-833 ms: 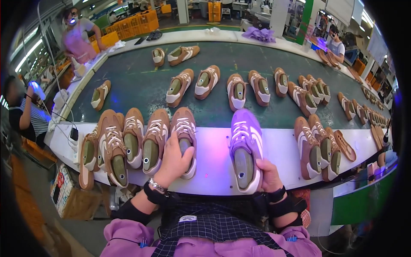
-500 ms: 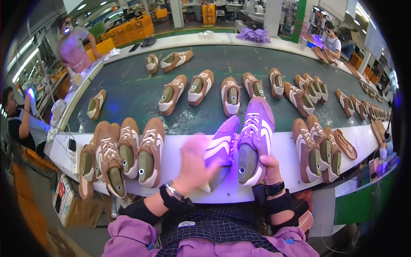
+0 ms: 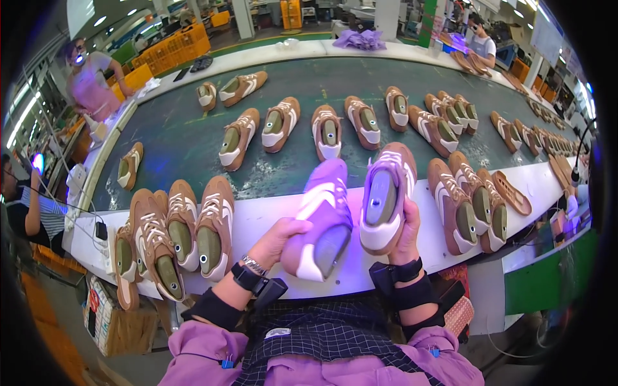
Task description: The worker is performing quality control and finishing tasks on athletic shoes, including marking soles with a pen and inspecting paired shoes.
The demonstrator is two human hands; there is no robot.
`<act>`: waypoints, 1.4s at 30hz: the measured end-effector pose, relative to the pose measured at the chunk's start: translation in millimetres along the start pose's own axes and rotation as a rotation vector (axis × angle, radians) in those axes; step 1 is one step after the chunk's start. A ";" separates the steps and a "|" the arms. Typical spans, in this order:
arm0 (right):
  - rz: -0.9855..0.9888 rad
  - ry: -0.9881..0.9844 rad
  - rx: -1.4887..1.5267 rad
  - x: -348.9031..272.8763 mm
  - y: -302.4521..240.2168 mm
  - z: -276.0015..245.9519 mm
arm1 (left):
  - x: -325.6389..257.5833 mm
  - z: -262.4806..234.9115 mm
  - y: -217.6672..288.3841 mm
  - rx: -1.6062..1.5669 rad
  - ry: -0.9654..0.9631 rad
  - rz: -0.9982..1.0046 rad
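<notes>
Two brown sneakers with white stripes are in my hands, side by side above the white table edge. My left hand [image 3: 283, 239] is closed round the heel side of the left sneaker [image 3: 317, 225], which tilts and glows purple under a violet light. The right sneaker [image 3: 389, 193] is gripped along its right side by my right hand [image 3: 405, 233], its heel toward me and a greenish last showing in its opening. Close by on the left stands a cluster of similar sneakers [image 3: 215, 219]; another group [image 3: 450, 206] stands on the right.
A dark green belt [image 3: 270, 174] spreads ahead, with more sneakers [image 3: 280, 124] in scattered rows. A loose sole [image 3: 513, 192] lies at the right on the white ledge. Purple cloth [image 3: 359, 40] rests on the far rim. Co-workers are at left and far right.
My left hand, blurred before, now grips the left sneaker, which has turned heel toward me. The right sneaker has risen and tilted in my right hand. The whole view has shifted slightly.
</notes>
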State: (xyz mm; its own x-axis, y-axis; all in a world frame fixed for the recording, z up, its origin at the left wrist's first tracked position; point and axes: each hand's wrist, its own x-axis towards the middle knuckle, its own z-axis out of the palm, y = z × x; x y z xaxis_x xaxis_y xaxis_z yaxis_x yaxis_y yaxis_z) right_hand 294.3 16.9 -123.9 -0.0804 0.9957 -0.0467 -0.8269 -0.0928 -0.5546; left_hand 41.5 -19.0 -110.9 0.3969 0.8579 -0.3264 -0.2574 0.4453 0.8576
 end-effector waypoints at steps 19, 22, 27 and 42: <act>-0.063 -0.106 0.002 -35.5 17.3 84.2 | -46.0 17.4 29.5 -0.630 0.321 0.583; -0.089 -0.100 -0.019 -35.7 17.4 94.0 | -41.5 21.4 30.7 -0.637 0.342 0.588; -0.121 -0.093 -0.024 -33.6 19.5 92.4 | -35.8 25.2 31.5 -0.669 0.334 0.577; -0.116 -0.057 -0.027 -29.2 16.4 83.0 | -24.6 27.3 25.8 -0.662 0.316 0.579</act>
State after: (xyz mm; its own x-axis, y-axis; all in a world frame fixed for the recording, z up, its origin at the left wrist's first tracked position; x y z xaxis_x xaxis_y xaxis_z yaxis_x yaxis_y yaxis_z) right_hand 236.8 -14.3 -62.6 -0.0168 0.9977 0.0658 -0.8175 0.0242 -0.5754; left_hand 49.2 -35.7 -69.9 -0.1829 0.9785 -0.0950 -0.8285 -0.1014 0.5507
